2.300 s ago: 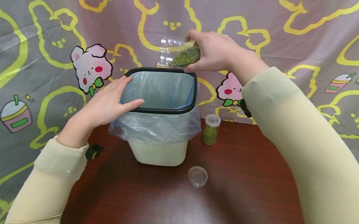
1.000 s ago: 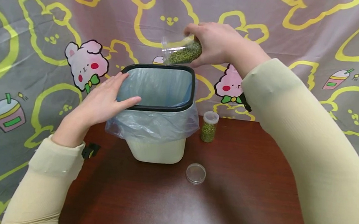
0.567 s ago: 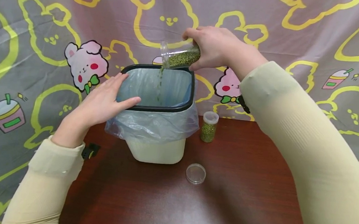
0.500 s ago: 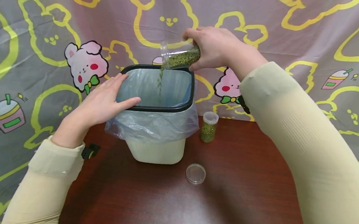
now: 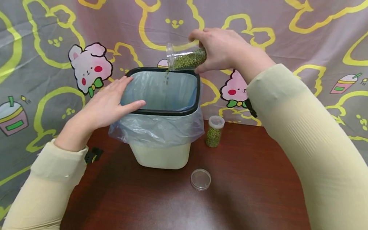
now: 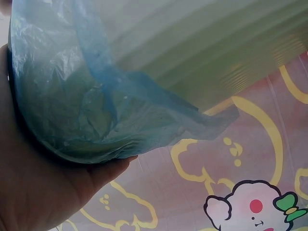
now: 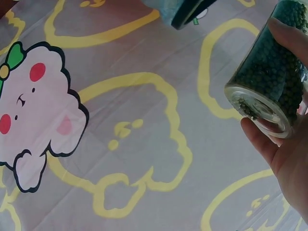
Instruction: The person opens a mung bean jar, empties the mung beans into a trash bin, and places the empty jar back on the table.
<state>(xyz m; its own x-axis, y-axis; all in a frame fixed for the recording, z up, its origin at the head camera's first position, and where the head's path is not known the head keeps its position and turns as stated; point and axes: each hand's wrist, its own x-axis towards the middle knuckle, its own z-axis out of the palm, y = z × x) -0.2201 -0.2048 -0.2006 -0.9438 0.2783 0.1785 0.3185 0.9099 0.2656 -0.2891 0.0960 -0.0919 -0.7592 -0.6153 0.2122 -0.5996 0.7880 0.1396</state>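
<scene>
In the head view my right hand [image 5: 224, 51] grips a clear plastic jar [image 5: 180, 49] of green mung beans by its base end. The jar lies tilted, its uncapped mouth to the left above the back rim of a trash bin [image 5: 158, 156]. A few beans [image 5: 166, 77] drop from it into the opening. The right wrist view shows the jar's base [image 7: 262, 113] against the fingers. My left hand [image 5: 107, 103] rests on the bin's black rim at the left corner, fingers straight, thumb over the front edge. A bluish plastic bag [image 6: 72, 96] lines the bin.
A second jar [image 5: 214, 132] of green beans, capped, stands right of the bin on the dark red table [image 5: 150, 203]. Nearer, a clear round lid [image 5: 200, 179] lies flat. A printed cloth [image 5: 291, 47] hangs behind and at the left.
My right hand has tipped the jar's mouth downward over the bin. Beans began falling, and the stream is thinner now than half a second ago. My left hand keeps its place on the rim.
</scene>
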